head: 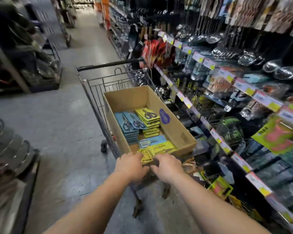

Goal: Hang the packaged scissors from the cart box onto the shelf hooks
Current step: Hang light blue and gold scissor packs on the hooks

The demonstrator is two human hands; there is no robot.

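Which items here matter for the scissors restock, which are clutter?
Job:
yellow-carded scissors packs
blue-carded scissors packs
brown cardboard box
wire shopping cart
shelf hooks
left hand
right hand

Bystanders:
hanging steel ladles
red packets

Dim shop light. Floor (61, 119) shines pale far up aisle. Shelf (240, 92) dark, blurry, with glare on shiny ladles (213, 38). Edges bend and smear.

Both hands (150, 166) grasp yellow scissor packs (146, 156) in box (176, 130).

Both arms outstretched, left hand (131, 166) and right hand (167, 167) side by side, fingers curled.
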